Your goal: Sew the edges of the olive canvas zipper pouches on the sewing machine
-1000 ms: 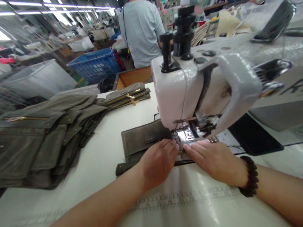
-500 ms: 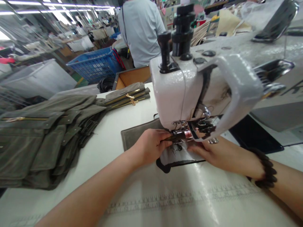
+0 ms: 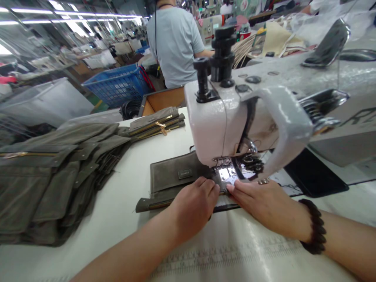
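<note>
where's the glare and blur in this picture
Head view: bright glare on the metal plate under the sewing machine, pale sheen on the tabletop below the right hand; head view, left edge: olive fabric pieces look smeared.

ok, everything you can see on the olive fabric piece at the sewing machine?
The olive fabric piece looks like smooth, heavy cloth, with a small label patch whose lettering is hard to read. A strip with brass-coloured zipper teeth runs along its near side; how it's attached is unclear. It lies on the white table, right end under the sewing machine head. The left hand presses its near part; the right hand's fingertips sit near the zipper.
</note>
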Demonstrator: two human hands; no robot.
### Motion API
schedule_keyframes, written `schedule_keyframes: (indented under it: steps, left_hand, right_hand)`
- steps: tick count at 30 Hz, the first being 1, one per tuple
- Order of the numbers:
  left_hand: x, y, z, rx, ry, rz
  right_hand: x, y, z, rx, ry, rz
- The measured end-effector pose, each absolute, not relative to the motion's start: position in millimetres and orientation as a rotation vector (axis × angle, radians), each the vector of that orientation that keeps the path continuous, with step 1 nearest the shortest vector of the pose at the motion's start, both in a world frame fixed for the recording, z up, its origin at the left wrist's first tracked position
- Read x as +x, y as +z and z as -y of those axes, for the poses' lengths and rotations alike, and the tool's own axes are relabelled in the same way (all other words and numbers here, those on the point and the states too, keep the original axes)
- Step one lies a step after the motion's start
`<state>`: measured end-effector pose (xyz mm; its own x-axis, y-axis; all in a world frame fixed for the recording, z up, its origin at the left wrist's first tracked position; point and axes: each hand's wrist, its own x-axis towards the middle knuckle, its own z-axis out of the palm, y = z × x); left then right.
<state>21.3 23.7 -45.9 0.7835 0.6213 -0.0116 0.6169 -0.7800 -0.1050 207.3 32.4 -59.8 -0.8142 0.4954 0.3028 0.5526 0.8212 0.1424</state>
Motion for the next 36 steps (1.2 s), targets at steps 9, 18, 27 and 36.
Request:
schedule_keyframes:
  steps: [9, 18, 27, 36]
  left_hand:
    - [17.0, -54.2, -24.6, -2.803, -0.110, 0.888]
    - [16.2, -55.9, -38.6, -2.893, -0.097, 1.060]
    - [14.7, -62.5, -43.5, -2.890, -0.226, 1.144]
    - [14.1, -62.4, -45.9, -2.874, -0.195, 1.135]
  right_hand:
    - [205.2, -57.9, -35.2, -0.898, -0.286, 2.661]
    - [203.1, -62.5, -40.2, -1.075, -0.252, 2.606]
    - [205.5, -69.1, -43.7, -1.057, -0.233, 2.612]
    - [205.8, -70.3, -44.7, -1.056, -0.268, 2.604]
